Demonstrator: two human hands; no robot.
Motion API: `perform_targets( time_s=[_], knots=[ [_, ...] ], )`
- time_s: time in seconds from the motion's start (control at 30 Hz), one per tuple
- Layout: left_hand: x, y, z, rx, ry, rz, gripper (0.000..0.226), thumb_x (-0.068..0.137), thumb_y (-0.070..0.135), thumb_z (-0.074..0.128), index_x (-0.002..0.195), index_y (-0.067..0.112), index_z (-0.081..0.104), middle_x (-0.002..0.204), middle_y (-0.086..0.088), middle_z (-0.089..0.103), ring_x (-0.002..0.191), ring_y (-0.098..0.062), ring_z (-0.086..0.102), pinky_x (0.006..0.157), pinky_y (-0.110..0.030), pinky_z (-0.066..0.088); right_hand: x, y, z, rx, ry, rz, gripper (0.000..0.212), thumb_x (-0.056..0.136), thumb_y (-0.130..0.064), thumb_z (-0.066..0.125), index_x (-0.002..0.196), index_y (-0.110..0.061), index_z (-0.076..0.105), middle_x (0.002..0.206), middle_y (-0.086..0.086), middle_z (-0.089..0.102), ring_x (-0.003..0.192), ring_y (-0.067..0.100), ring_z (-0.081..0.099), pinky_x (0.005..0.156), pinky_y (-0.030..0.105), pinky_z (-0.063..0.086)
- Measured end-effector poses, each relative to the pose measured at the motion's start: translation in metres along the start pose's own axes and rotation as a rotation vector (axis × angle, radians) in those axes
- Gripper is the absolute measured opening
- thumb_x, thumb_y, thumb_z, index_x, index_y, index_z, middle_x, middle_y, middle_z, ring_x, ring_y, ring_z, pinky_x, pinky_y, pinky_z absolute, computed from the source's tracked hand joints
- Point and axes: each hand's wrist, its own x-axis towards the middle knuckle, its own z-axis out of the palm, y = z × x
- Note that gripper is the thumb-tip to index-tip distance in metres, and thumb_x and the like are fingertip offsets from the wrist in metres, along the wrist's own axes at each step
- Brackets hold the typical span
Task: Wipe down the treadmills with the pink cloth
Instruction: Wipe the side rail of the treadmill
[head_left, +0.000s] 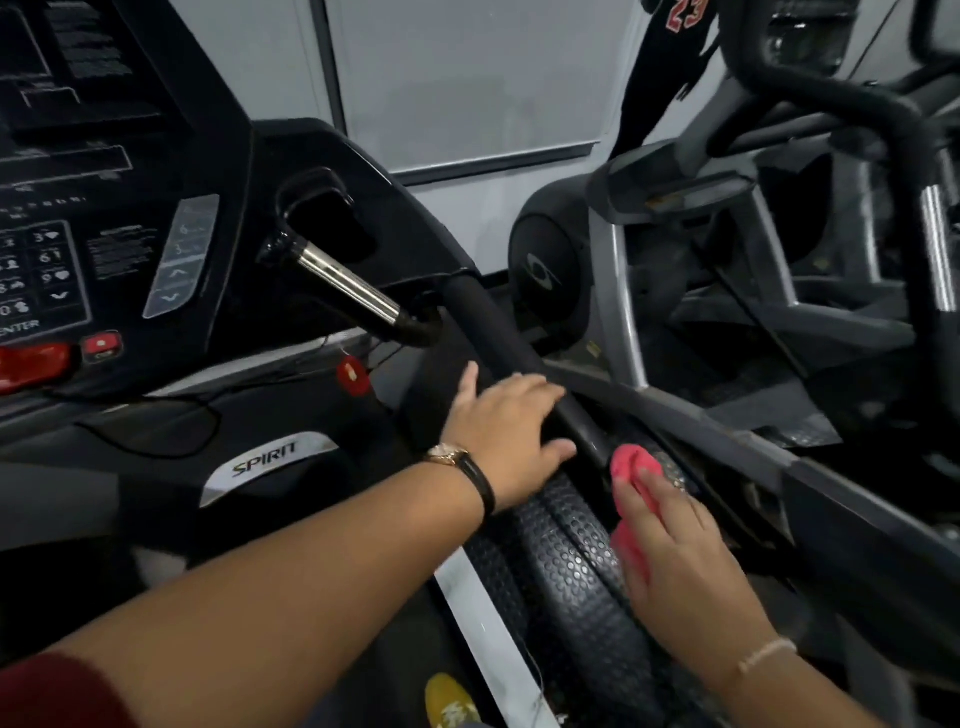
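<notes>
I stand on a black Spirit treadmill whose console fills the upper left. Its black padded right handrail slopes down toward me. My left hand lies over the lower end of that handrail, fingers spread and curled loosely across it. My right hand presses the pink cloth flat against the dimpled black side rail just right of the handrail. The cloth bunches out beyond my fingertips and under my palm.
A chrome pulse grip juts from the console beside a red safety key. Another grey machine stands close on the right, with a white wall behind. A yellow shoe shows at the bottom.
</notes>
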Motion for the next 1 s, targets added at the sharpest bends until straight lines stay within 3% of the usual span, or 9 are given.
perform_targets(
  time_s=[0.17, 0.3, 0.7, 0.87, 1.0],
  knots=[
    [-0.004, 0.031, 0.028, 0.020, -0.172, -0.007, 0.072, 0.090, 0.059, 0.042, 0.147, 0.019, 0.023, 0.157, -0.002, 0.014, 0.143, -0.013, 0.017, 0.115, -0.046, -0.008, 0.005, -0.003, -0.002, 0.119, 0.077, 0.179, 0.050, 0.090, -0.019, 0.054, 0.139, -0.014, 0.042, 0.142, 0.008, 0.041, 0.125, 0.027, 0.044, 0.098, 0.039, 0.042],
    [-0.004, 0.040, 0.044, 0.195, -0.159, 0.008, 0.077, 0.092, 0.059, 0.038, 0.148, 0.010, 0.018, 0.157, -0.009, 0.010, 0.143, -0.020, 0.017, 0.115, -0.046, -0.006, 0.003, -0.005, -0.006, 0.116, 0.053, 0.225, 0.048, 0.092, -0.023, 0.052, 0.138, -0.014, 0.042, 0.141, 0.007, 0.039, 0.126, 0.025, 0.040, 0.098, 0.037, 0.040],
    [-0.002, 0.036, 0.043, 0.272, -0.101, 0.085, 0.079, 0.090, 0.059, 0.039, 0.146, 0.006, 0.022, 0.154, -0.014, 0.019, 0.140, -0.022, 0.027, 0.115, -0.046, -0.006, 0.004, 0.000, 0.002, 0.059, 0.107, 0.158, 0.049, 0.087, -0.018, 0.058, 0.133, -0.009, 0.047, 0.136, 0.015, 0.045, 0.121, 0.034, 0.043, 0.096, 0.041, 0.040],
    [-0.002, 0.036, 0.043, 0.266, -0.103, 0.093, 0.078, 0.091, 0.058, 0.039, 0.146, 0.005, 0.022, 0.155, -0.015, 0.018, 0.141, -0.023, 0.025, 0.115, -0.046, -0.007, 0.004, 0.002, 0.004, 0.051, 0.136, 0.102, 0.044, 0.088, -0.019, 0.053, 0.130, -0.007, 0.051, 0.133, 0.016, 0.048, 0.118, 0.033, 0.046, 0.098, 0.040, 0.039],
    [0.000, 0.036, 0.043, 0.270, -0.095, 0.099, 0.079, 0.091, 0.059, 0.039, 0.146, 0.005, 0.023, 0.155, -0.015, 0.019, 0.140, -0.023, 0.025, 0.115, -0.046, -0.006, 0.005, 0.002, 0.001, 0.096, 0.118, 0.108, 0.046, 0.085, -0.014, 0.061, 0.130, -0.008, 0.052, 0.130, 0.014, 0.050, 0.118, 0.031, 0.048, 0.095, 0.031, 0.036]
  ],
)
